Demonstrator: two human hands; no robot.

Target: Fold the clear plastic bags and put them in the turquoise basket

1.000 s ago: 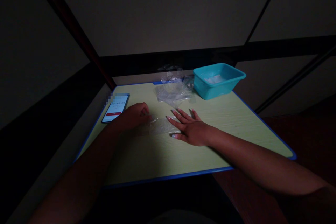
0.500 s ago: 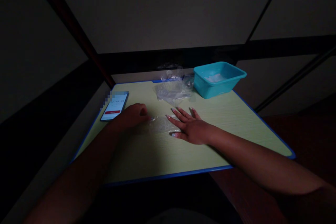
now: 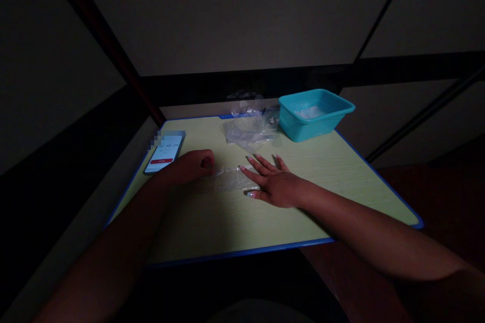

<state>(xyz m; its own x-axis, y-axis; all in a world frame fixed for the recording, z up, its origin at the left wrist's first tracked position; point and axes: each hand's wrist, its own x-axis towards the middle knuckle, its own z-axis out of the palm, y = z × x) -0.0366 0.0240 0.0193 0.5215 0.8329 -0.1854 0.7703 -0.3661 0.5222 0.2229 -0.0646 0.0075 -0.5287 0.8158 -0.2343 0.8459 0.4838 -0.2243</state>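
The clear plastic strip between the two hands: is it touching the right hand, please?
Touching. The head view shows the right hand spread flat, with its index finger lying across the clear plastic strip.

Light is dim, though brighter on the table [image 3: 341,171] than beyond its edges. Soft shadow covers its near-left part, glints fleck the plastic film [image 3: 230,179] at its middle, and the phone [image 3: 169,149] glows at its left.
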